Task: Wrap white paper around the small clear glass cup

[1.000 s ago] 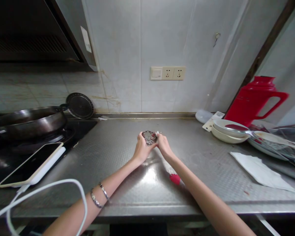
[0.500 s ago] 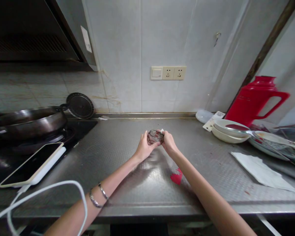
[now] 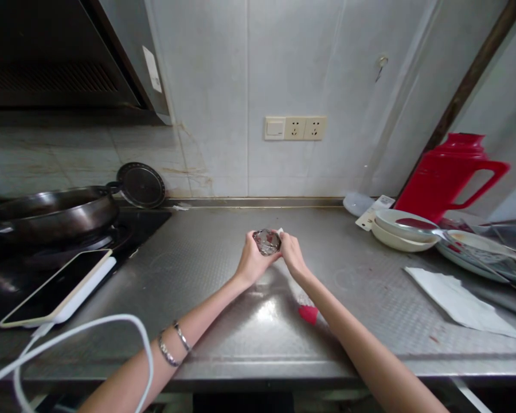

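Note:
My left hand (image 3: 253, 256) is closed around a small clear glass cup (image 3: 267, 242), held above the steel counter. The cup is tilted so that its round, faceted-looking form faces me. Against its right side is my right hand (image 3: 290, 250), fingers bent and pressed together. A bit of white tissue (image 3: 280, 231) sticks out by the right fingers; most of it is hidden. Below, beside my right forearm, a bright red patch (image 3: 308, 314) shows on the counter; I cannot tell what it is.
Left on the stove stands a steel pan (image 3: 55, 212), with a phone (image 3: 58, 289) and white cable (image 3: 112, 321) nearer me. At the right are stacked bowls (image 3: 404, 238), a red thermos jug (image 3: 447, 178), plates (image 3: 477, 246) and a folded paper towel (image 3: 460, 301).
The glass cup has shifted slightly left and turned so more of its round face shows. My right hand has moved a little left with it, its fingers closer against the cup.

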The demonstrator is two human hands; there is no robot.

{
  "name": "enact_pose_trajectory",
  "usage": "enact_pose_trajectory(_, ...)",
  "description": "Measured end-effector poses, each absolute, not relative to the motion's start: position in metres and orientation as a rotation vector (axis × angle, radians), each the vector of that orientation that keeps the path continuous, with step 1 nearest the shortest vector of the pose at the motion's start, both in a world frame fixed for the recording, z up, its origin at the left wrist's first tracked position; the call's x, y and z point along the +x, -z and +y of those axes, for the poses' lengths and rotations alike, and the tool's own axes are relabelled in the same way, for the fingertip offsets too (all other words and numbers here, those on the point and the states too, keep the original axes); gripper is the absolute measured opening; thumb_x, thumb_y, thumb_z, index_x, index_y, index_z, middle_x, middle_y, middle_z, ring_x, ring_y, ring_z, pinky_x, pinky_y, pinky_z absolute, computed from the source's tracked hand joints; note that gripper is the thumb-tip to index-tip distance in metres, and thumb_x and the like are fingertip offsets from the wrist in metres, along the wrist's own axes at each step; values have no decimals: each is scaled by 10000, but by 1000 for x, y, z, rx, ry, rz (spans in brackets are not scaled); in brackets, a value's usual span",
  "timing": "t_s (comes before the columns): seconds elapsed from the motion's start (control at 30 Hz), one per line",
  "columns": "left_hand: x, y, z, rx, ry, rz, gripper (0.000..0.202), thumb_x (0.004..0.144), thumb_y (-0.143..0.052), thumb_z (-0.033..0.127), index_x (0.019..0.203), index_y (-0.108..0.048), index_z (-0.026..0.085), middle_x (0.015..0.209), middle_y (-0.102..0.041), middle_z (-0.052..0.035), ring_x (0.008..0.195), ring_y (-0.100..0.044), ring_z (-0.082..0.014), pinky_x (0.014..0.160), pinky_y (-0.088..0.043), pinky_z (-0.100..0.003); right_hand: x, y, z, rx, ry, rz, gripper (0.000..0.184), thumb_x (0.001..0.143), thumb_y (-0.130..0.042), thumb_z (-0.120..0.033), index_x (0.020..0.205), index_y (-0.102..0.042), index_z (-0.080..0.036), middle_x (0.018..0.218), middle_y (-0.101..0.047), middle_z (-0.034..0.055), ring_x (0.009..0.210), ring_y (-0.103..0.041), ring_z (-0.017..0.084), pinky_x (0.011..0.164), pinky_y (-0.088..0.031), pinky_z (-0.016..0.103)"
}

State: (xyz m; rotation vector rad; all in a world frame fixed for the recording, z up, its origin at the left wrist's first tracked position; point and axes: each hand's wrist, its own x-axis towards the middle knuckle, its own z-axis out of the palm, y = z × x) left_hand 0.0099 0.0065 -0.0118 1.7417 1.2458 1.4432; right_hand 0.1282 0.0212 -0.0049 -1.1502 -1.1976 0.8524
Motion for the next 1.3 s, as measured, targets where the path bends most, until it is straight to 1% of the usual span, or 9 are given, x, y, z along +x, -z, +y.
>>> enact_pose_trajectory(0.17, 8, 13, 10, 1672, -1510, 1315, 682, 578, -801, 357, 1094, -402, 157, 1088, -567, -124, 1039, -579, -260, 875, -463, -402, 118, 5, 11, -1192, -714, -1311, 373, 807, -348, -411, 550, -511, -195, 561, -555, 2, 607, -469, 158, 575, -322, 251)
enact_pose_trajectory(0.37, 12, 29, 9, 1709, -1418, 1268, 826, 617, -775, 320, 1275, -317, 122, 1249, -501, -202, 1195, -486, -314, 990, -399, -457, 124, 13, 24, -1109, -828, -1253, 325, 784, -414, -433, 595, -526, -194, 589, -573, -2, 611, -474, 154, 570, -339, 242)
enact_pose_trajectory(0.5, 14, 33, 10, 1731, -1325, 987, 675, 748, -667, 294, 1307, -323, 139, 1248, -537, -173, 1143, -544, -257, 995, -420, -430, 138, 12, 35, -1124, -908, -1131, 306, 755, -412, -399, 632, -586, -180, 563, -587, 2, 575, -498, 159, 541, -351, 241)
enact_pose_trajectory(0.57, 14, 32, 12, 1711, -1333, 922, 664, 720, -699, 302, 1274, -370, 140, 1223, -548, -161, 1073, -584, -236, 951, -461, -407, 142, 9, 37, -1123, -938, -1101, 337, 755, -381, -376, 695, -637, -165, 607, -634, 21, 602, -544, 175, 555, -380, 246)
enact_pose_trajectory(0.63, 12, 30, 14, 1703, -1373, 966, 726, 624, -780, 327, 1231, -425, 143, 1202, -538, -155, 1026, -598, -237, 911, -484, -404, 143, 5, 36, -1113, -973, -1076, 355, 742, -383, -358, 756, -670, -150, 667, -676, 42, 655, -585, 194, 591, -413, 256)
enact_pose_trajectory(0.77, 8, 24, 12, 1830, -1380, 1101, 821, 456, -866, 346, 1158, -485, 151, 1144, -528, -131, 1049, -566, -267, 932, -452, -436, 141, -1, 31, -1105, -1027, -1101, 352, 714, -417, -349, 772, -692, -137, 722, -702, 71, 718, -613, 217, 666, -448, 277)
enact_pose_trajectory(0.93, 9, 15, 4, 1873, -1335, 1120, 750, 517, -834, 313, 1131, -438, 142, 1100, -588, -138, 1027, -588, -265, 900, -465, -425, 136, -1, 27, -1101, -970, -1157, 346, 715, -387, -350, 713, -669, -150, 663, -674, 63, 711, -592, 210, 681, -436, 274)
enact_pose_trajectory(1.1, 9, 11, 6, 1764, -1503, 1286, 754, 531, -825, 312, 1139, -406, 161, 1069, -619, -130, 966, -629, -257, 839, -491, -401, 127, -4, 16, -1140, -806, -1257, 320, 751, -347, -365, 588, -545, -173, 550, -553, 8, 592, -488, 157, 542, -348, 241)
enact_pose_trajectory(1.3, 10, 21, 10, 1775, -1558, 1364, 828, 575, -789, 309, 1253, -344, 143, 1212, -534, -185, 1125, -550, -295, 935, -437, -440, 117, -3, 7, -1063, -823, -1319, 320, 789, -352, -404, 605, -494, -184, 599, -537, -1, 607, -456, 141, 554, -329, 236)
